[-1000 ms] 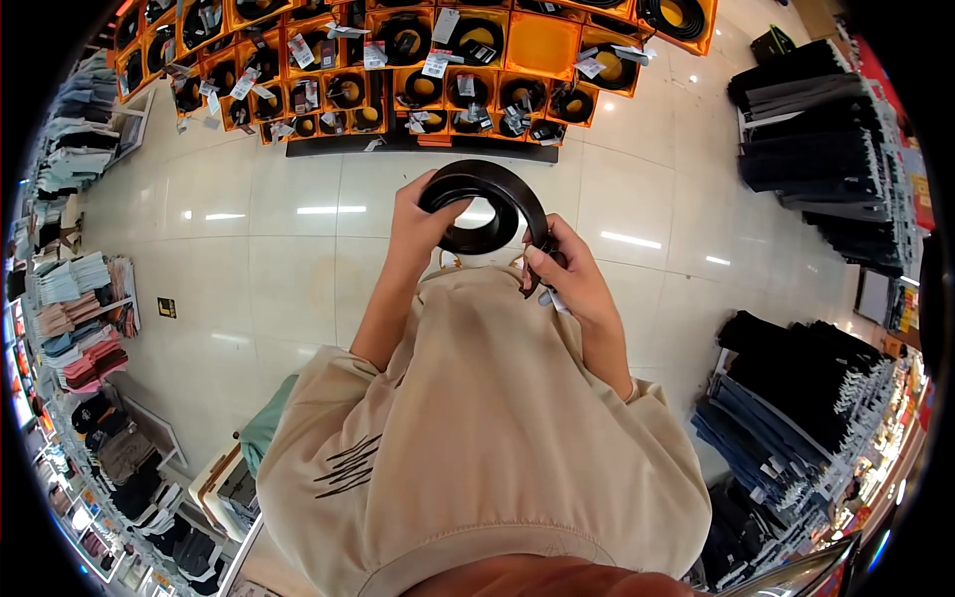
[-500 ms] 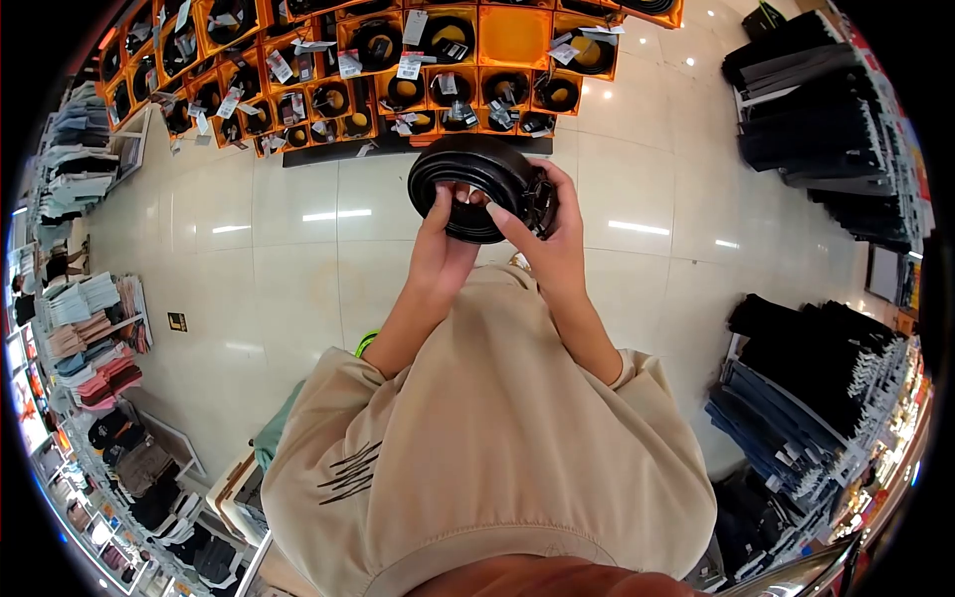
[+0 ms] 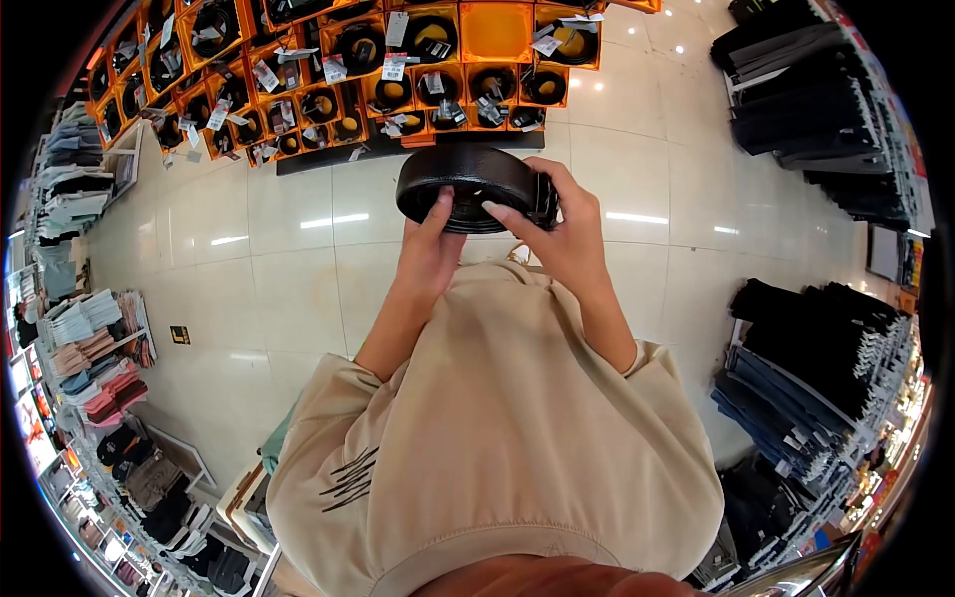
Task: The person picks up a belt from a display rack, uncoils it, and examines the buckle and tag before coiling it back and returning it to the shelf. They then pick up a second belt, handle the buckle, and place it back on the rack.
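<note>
A coiled black leather belt (image 3: pixel 468 169) is held up in front of my body, its broad outer face turned toward me. My left hand (image 3: pixel 430 244) grips the coil's left side, thumb inside the ring and the other fingers mostly hidden beneath. On the right, my right hand (image 3: pixel 569 227) closes around the buckle end, with its thumb reaching into the middle of the coil. Dark metal of the buckle (image 3: pixel 544 199) shows beside the right fingers.
Ahead stands an orange display rack (image 3: pixel 505 32) with coiled belts and white tags in its compartments. Dark trousers (image 3: pixel 806 343) hang at the right, folded clothes (image 3: pixel 85 318) line the left. Pale floor tiles (image 3: pixel 298 298) lie between.
The belt coil has tilted, so more of its outer band shows and its opening looks narrower. Both hands keep hold of it. The rack has shifted slightly left and up in view.
</note>
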Demonstrator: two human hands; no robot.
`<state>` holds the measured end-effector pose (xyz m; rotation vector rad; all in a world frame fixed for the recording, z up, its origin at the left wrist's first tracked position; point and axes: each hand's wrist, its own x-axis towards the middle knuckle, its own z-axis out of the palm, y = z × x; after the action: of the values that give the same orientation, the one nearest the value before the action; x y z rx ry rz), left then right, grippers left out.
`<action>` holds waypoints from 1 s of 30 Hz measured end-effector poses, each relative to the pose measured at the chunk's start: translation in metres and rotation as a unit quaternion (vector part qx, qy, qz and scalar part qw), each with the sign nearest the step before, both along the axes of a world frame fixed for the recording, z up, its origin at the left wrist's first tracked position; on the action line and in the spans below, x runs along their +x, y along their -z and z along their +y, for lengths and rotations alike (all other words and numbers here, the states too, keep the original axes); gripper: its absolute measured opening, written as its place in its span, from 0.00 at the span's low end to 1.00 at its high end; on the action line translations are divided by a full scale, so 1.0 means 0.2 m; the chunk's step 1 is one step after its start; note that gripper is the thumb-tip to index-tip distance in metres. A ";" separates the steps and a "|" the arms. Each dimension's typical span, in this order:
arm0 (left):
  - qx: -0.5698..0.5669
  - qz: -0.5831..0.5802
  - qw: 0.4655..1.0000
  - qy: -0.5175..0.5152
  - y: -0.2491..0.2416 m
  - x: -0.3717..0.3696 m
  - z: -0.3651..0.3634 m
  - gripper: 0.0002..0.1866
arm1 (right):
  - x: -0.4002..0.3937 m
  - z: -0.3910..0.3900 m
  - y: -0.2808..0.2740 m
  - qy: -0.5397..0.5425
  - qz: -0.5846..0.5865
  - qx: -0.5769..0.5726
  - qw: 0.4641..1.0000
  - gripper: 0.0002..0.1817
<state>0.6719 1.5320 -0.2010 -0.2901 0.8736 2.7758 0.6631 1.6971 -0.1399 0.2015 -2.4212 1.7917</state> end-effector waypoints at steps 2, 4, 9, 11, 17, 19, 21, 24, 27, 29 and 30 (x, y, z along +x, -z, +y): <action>-0.086 0.003 0.996 0.009 -0.03 -0.03 -0.02 0.18 | -0.02 0.03 0.00 -0.009 0.052 0.041 0.998 0.25; -0.172 0.025 0.985 0.009 -0.09 -0.05 -0.07 0.19 | -0.03 0.05 -0.04 -0.041 0.102 0.105 0.988 0.25; -0.641 0.350 0.683 0.026 -0.27 -0.12 -0.11 0.24 | -0.03 0.04 -0.14 -0.159 0.171 0.298 0.926 0.23; -0.681 0.368 0.631 0.047 -0.33 -0.08 -0.05 0.23 | -0.02 0.01 -0.16 -0.190 0.179 0.345 0.902 0.22; -0.660 0.324 0.678 0.017 -0.28 -0.06 -0.04 0.18 | 0.01 0.03 -0.19 -0.141 0.210 0.271 0.929 0.25; -0.669 0.312 0.671 -0.067 -0.26 -0.02 -0.03 0.18 | 0.01 0.08 -0.18 -0.139 0.203 0.257 0.934 0.26; -0.633 0.283 0.715 -0.090 -0.25 -0.01 -0.05 0.19 | 0.00 0.13 -0.20 -0.132 0.205 0.251 0.937 0.26; -0.583 0.275 0.753 -0.128 -0.25 0.01 -0.07 0.20 | 0.03 0.14 -0.21 -0.111 0.217 0.245 0.938 0.27; -0.577 0.291 0.747 -0.154 -0.27 0.03 -0.07 0.20 | 0.08 0.11 -0.20 -0.075 0.245 0.229 0.939 0.29; -0.572 0.300 0.744 -0.168 -0.28 0.04 -0.07 0.21 | 0.11 0.07 -0.19 -0.034 0.284 0.224 0.932 0.30; -0.570 0.304 0.743 -0.175 -0.29 0.05 -0.06 0.22 | 0.13 0.06 -0.18 -0.021 0.302 0.227 0.926 0.29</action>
<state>0.6811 1.5192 -0.1433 0.3707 2.8702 2.1547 0.6883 1.7086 -0.1040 0.7316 -2.3033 0.9370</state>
